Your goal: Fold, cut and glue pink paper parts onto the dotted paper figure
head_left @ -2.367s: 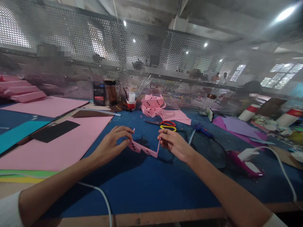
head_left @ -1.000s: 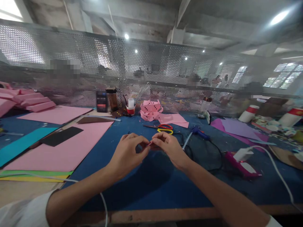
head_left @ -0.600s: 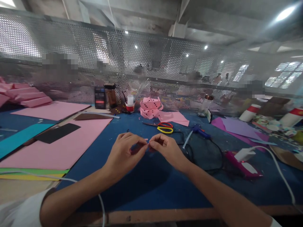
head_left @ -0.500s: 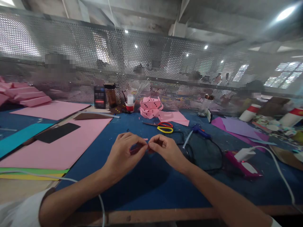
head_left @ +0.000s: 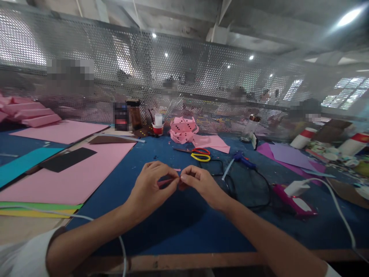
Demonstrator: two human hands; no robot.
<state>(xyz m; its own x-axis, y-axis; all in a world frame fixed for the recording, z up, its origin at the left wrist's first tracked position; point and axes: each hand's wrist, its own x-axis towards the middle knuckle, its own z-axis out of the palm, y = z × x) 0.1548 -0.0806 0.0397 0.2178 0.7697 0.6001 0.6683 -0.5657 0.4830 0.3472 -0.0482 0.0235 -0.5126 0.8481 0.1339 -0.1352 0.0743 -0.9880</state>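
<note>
Thumb and fingers of my left hand [head_left: 152, 186] are pinched around a small pink paper strip [head_left: 165, 183], part of which shows inside the curl of the hand. My right hand [head_left: 201, 184] meets it fingertip to fingertip, closed in a pinch on the strip's other end; the fingers cover most of that end. Just behind the fingertips lies another pink paper scrap [head_left: 177, 169]. Beyond the hands are scissors [head_left: 201, 154] with red and yellow handles. A blue hot glue gun [head_left: 244, 161] with a clear glue stick lies to the right.
Pink paper sheets [head_left: 86, 173] and a black piece [head_left: 70, 159] cover the left side. A folded pink paper form [head_left: 183, 130] stands at the back by a red-and-white cup [head_left: 157, 129]. At right are a magenta power strip [head_left: 294, 200], cables and purple paper [head_left: 291, 156].
Both hands keep their pinch in nearly the same place. A little more of the pink strip shows inside my left hand. The view has shifted slightly.
</note>
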